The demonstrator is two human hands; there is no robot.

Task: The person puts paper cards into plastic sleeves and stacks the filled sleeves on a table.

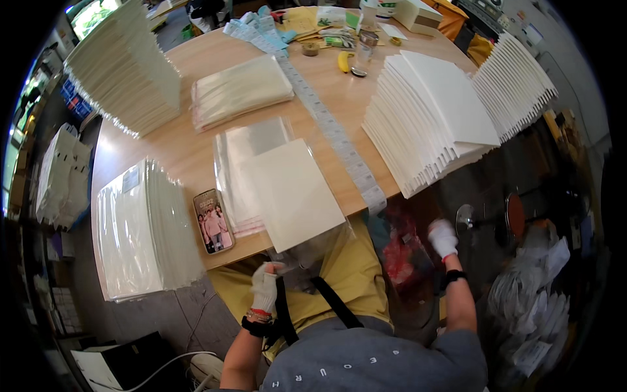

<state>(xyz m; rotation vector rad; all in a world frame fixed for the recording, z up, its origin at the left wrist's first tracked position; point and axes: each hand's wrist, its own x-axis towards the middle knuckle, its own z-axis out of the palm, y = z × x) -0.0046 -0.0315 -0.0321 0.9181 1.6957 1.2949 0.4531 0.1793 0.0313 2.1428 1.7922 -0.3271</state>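
Observation:
A cream-white board (297,193) lies at the table's front edge, its lower end in a clear plastic sleeve that hangs over my lap. My left hand (264,287), in a white glove with bare fingertips, is beside that hanging plastic. Its fingers are curled together; what they grip, if anything, is hidden. Out to the right of my lap, below table height, is my gloved right hand (444,239), near a red plastic bag (401,251). Its fingers look curled but are smeared. Under the board are flat clear sleeves (238,157), with a phone (213,221) to their left.
Bagged boards (130,235) stand front left, with a tall stack (127,72) behind. A pile of clear sleeves (241,88) lies farther back. White boards (424,117) rise at the right. A label strip (326,121) crosses the table; a banana (344,62) lies beyond.

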